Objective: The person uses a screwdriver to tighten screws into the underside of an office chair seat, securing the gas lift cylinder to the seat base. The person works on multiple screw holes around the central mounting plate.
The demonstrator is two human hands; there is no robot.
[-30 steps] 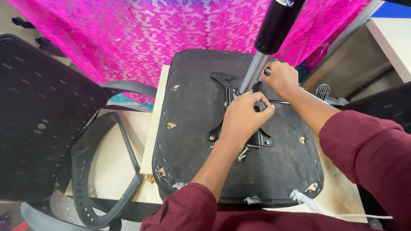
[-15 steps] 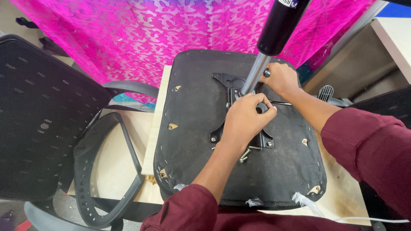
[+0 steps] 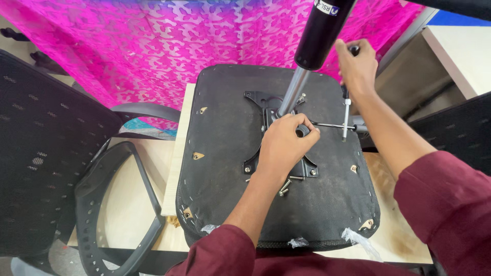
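- The left hand [image 3: 284, 143] lies curled, knuckles up, on the metal bracket [image 3: 279, 135] at the foot of the gas cylinder [image 3: 312, 46], its fingers closed around it.
- The right hand [image 3: 356, 66] is raised, fist closed on a screwdriver [image 3: 347, 115] held upright, tip down.
- The black seat [image 3: 230, 168] lies upside down on the tabletop [image 3: 130, 214]; its underside is dusty, with loose screws [image 3: 284, 187] beside the bracket.

bright even daylight, soft shadows, sharp focus, wide-angle stretch at edges, slight blur near top.
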